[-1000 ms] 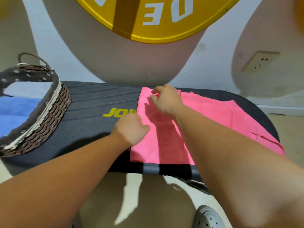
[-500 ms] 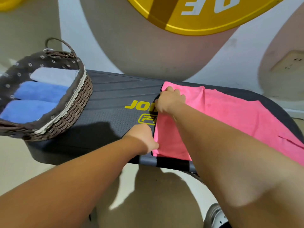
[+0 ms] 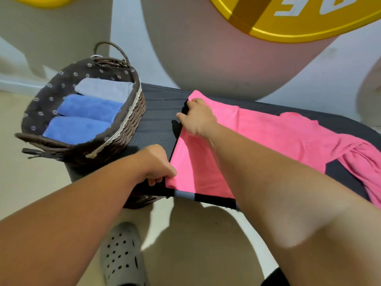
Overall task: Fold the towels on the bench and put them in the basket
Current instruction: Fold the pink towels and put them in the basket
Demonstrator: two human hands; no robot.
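Observation:
A pink towel (image 3: 272,137) lies spread across the black bench (image 3: 158,112), its right end rumpled and hanging over the near edge. My left hand (image 3: 154,164) pinches the towel's near left corner at the bench's front edge. My right hand (image 3: 196,118) grips the far left corner, my forearm crossing over the cloth. To the left, on the bench end, stands a brown wicker basket (image 3: 127,129) with a dark flowered lining. Inside it lie two folded blue towels (image 3: 88,108) and a folded grey towel (image 3: 105,89).
A white wall with grey shapes and a yellow disc (image 3: 299,19) rises behind the bench. Beige floor lies below, with a grey perforated clog (image 3: 121,254) on it near the bottom. The basket has a loop handle (image 3: 109,48) at its far side.
Both hands slid to the towel's left edge and took hold of its corners. The view shifted so the basket and bench now sit further right and the basket's contents show fully.

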